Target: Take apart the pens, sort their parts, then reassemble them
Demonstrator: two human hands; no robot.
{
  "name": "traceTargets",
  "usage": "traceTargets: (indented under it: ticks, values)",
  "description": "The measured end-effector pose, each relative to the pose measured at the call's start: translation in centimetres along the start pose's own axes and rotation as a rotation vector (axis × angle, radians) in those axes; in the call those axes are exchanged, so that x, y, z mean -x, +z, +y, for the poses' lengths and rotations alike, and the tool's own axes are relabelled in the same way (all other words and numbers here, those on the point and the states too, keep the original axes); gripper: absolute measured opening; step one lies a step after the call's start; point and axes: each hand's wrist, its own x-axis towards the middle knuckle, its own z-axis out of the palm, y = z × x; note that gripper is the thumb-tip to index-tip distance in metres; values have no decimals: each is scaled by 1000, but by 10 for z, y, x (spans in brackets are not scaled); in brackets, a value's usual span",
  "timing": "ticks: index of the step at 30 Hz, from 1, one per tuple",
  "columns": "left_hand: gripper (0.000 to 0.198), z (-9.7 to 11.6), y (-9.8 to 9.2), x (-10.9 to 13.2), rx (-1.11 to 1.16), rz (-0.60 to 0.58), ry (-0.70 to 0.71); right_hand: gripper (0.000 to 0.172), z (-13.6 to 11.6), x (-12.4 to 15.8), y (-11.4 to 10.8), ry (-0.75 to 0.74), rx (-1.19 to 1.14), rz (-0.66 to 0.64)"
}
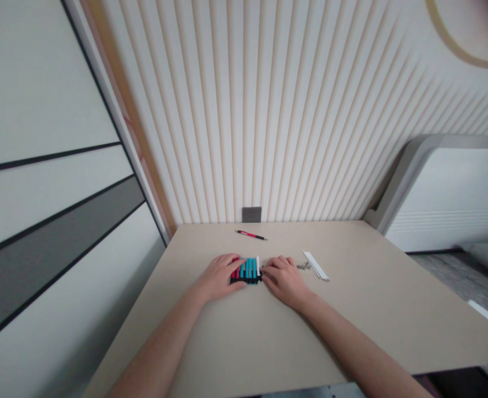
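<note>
A row of pen barrels (248,270) in red, blue and white, with black lower ends, lies side by side on the table. My left hand (219,278) rests at the row's left end, thumb and fingers apart, touching the red barrels. At the right end, beside the white barrel (258,265), my right hand (286,281) has its fingers bent together. Whatever lies between those fingertips is too small to make out. Small springs (304,266) lie just beyond the right hand, partly hidden by it. Thin white sticks (315,265) are bunched to their right.
A red and black pen (251,235) lies near the back of the beige table (211,342). Behind it, a dark socket (252,214) sits on the ribbed wall. White cabinet panels (61,265) stand at left; a grey-white headboard (447,193) is at right.
</note>
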Motion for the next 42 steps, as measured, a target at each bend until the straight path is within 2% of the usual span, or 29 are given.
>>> traceTargets:
  ticks: [11, 17, 24, 30, 36, 42]
  values:
    - [64, -1, 1, 0, -12, -27, -19, 16, 0, -6, 9, 47, 16, 11]
    - [75, 0, -3, 1, 0, -56, -48, 16, 0, -7, 10, 69, 22, 17]
    - [87, -17, -16, 14, 29, -24, -117, 18, 0, -7, 11, 102, 46, -26]
    - [50, -35, -9, 23, 77, 66, -110, 17, -1, -5, 12, 93, 56, 0]
    - [39, -42, 0, 23, 37, 114, -15, 19, -2, 0, 8, 68, 36, 56]
    - [31, -35, -2, 22, -10, 135, 52, 22, -3, 5, 8, 63, 49, 79]
